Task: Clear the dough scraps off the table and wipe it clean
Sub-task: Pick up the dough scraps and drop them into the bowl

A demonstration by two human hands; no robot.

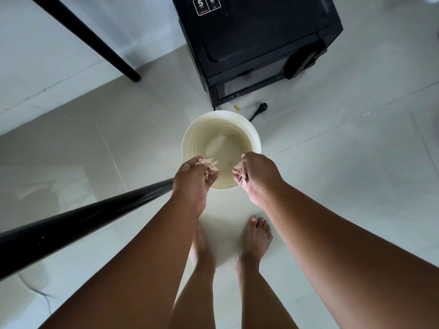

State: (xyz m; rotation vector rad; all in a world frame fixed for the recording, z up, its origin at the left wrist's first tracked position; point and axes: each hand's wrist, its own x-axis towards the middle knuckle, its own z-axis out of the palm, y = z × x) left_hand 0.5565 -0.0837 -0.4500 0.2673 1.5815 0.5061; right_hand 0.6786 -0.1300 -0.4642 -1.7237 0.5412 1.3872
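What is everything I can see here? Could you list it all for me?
bucket: one, cream-white, on the floor in front of the feet, looks empty inside
dough scraps: two small clumps, pale pink, one gripped in each hand above the bucket
oven: one, black, on the floor behind the bucket
plug: one, black, on the floor beside the oven
table legs: two, black, at the left
floor: white glossy tiles
left hand: fingers curled round scraps, over the bucket's near rim
right hand: same, beside it
feet: two, bare, on the tiles
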